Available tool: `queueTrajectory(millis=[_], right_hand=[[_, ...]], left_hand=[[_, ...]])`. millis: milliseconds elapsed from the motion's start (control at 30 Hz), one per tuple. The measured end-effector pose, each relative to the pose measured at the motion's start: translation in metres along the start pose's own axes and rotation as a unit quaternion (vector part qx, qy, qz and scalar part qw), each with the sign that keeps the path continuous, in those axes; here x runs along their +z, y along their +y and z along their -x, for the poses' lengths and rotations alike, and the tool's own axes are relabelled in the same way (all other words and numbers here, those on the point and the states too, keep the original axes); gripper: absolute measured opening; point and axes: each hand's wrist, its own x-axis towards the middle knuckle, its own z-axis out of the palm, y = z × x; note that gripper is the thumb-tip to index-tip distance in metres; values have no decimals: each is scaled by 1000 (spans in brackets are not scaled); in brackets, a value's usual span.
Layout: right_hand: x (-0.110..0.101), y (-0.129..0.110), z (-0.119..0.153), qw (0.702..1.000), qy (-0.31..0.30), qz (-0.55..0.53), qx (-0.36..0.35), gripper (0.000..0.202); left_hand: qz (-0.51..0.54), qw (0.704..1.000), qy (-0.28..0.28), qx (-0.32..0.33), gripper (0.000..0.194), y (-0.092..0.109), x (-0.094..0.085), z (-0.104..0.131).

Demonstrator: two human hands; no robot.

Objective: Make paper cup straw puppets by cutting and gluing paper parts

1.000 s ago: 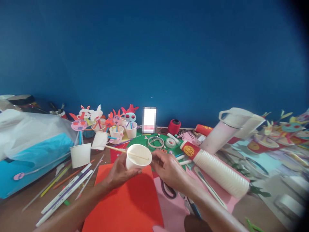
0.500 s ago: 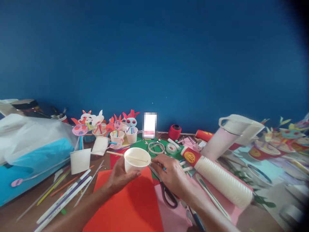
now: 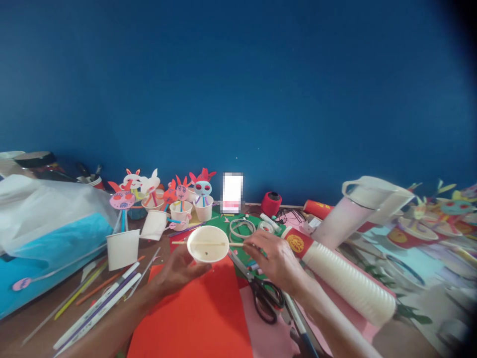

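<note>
My left hand [image 3: 182,267] is closed around a white paper cup [image 3: 207,256], tilted so its open mouth faces me. A thin wooden stick [image 3: 236,244] passes crosswise through the cup's walls below the rim and pokes out on both sides. On the right, my right hand [image 3: 275,258] pinches the end of that stick. A small dark spot shows inside the cup. Beneath the hands lies a red sheet of paper [image 3: 197,313]. Black-handled scissors [image 3: 263,293] rest just below my right hand.
Paper-cup figures [image 3: 181,211] stand along the back left, beside a plastic bag [image 3: 55,209]. Markers [image 3: 99,306] lie at the left. A stack of paper cups [image 3: 346,278] and a pitcher [image 3: 343,223] are on the right. Tape rolls [image 3: 241,228] lie on green paper.
My right hand has moved slightly right, away from the cup. More of the stick now shows on the right and less on the left. The cup has tipped further toward me.
</note>
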Motion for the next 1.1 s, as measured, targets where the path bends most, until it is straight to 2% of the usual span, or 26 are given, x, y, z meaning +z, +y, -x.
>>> queueTrajectory(millis=[133,233,333,467,567,733,967,1100], right_hand=[[1,-2,-2,999,-26,-4,-35,19],[2,-5,-3,999,-24,-14,-32,15],[1,-6,-4,999,-7,-27,-17,11],[2,-5,-4,999,-26,-25,-22,9],[3,-4,-4,999,-17,-28,-11,8],[2,-2,-4,998,-28,-31,-44,9],[0,-1,-4,999,-31,-21,-39,18],[-5,1,-5,999,-25,-16,-29,11]], left_hand=[[-88,996,-5,28,33,-4,2,3],[-120,993,-5,20,33,-8,4,4],[-117,993,-3,16,32,-11,3,4],[-110,994,-2,27,37,-12,1,4],[-95,995,14,26,35,-10,2,3],[-89,996,11,24,42,-3,5,2],[-114,993,3,25,43,-3,7,1],[-80,996,22,22,37,2,5,0]])
